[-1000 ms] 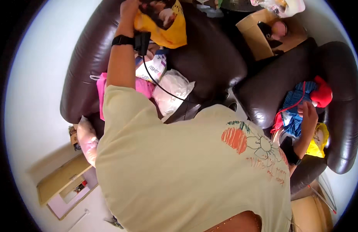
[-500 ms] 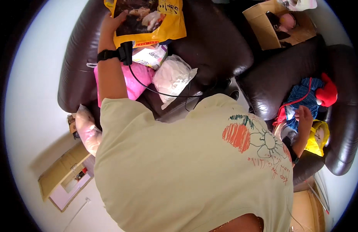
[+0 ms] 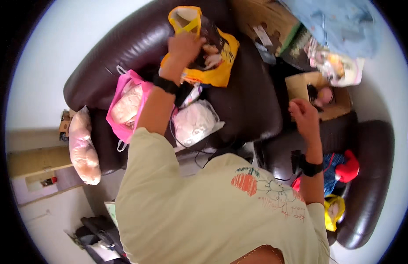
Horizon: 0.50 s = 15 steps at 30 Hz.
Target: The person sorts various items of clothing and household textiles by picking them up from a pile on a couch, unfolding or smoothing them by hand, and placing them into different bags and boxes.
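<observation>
Yellow plastic is bunched under the curled fingers (image 3: 193, 44) of the left hand (image 3: 184, 47), which grips the yellow bag (image 3: 213, 66) at its upper edge, just below the bag's handle loop. That bag lies on the seat of a dark brown leather sofa (image 3: 248, 97), its printed side up. A black wrist strap (image 3: 165, 83) sits on the left forearm, with a thin black cable running from it down toward the body. Beside that forearm, a pink bag (image 3: 124, 105) with pale contents rests against the sofa arm, and a clear bag (image 3: 193, 123) of white material lies just right of the forearm. The right hand (image 3: 303, 116) is raised over the gap between sofa sections, fingers loosely bent and holding nothing. Just beyond it stands an open cardboard box (image 3: 301, 88) containing a doll. A red and blue toy (image 3: 342, 167) lies on the right seat near the right wrist. A pale stuffed bag (image 3: 83, 152) leans outside the sofa's left arm. Floor and wall read light grey-white.
</observation>
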Each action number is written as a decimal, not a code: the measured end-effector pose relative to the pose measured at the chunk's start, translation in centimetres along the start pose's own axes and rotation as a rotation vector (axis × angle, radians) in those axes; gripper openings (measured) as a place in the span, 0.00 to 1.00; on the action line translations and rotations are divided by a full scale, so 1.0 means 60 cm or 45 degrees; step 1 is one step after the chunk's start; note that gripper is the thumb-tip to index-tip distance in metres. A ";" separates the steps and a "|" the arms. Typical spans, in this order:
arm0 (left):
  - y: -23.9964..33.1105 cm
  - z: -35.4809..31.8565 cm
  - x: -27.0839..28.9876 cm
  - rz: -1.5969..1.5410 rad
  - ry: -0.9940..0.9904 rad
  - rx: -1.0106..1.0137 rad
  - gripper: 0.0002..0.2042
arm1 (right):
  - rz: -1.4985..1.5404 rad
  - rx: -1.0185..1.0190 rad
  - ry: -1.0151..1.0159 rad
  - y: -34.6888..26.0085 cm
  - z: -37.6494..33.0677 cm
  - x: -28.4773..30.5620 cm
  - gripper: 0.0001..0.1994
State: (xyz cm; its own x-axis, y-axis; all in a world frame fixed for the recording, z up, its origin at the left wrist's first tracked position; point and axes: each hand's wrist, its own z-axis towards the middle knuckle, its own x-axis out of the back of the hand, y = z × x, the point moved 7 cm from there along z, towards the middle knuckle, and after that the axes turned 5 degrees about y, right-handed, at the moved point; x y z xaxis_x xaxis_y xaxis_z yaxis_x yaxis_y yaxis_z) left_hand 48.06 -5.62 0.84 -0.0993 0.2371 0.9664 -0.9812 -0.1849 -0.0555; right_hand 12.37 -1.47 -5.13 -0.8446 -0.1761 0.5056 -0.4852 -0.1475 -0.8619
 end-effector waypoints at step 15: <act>0.107 -0.157 0.030 -1.234 0.629 -0.243 0.12 | -1.181 0.271 0.030 -0.125 0.286 -0.227 0.18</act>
State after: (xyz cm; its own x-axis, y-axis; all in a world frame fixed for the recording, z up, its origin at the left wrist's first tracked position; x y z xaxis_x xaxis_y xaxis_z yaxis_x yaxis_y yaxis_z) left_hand 40.03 2.59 -0.11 0.7122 0.5648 0.4168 -0.6841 0.4253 0.5926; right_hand 31.38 -14.68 -4.90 -0.1490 0.1196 0.9816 -0.9150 -0.3930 -0.0910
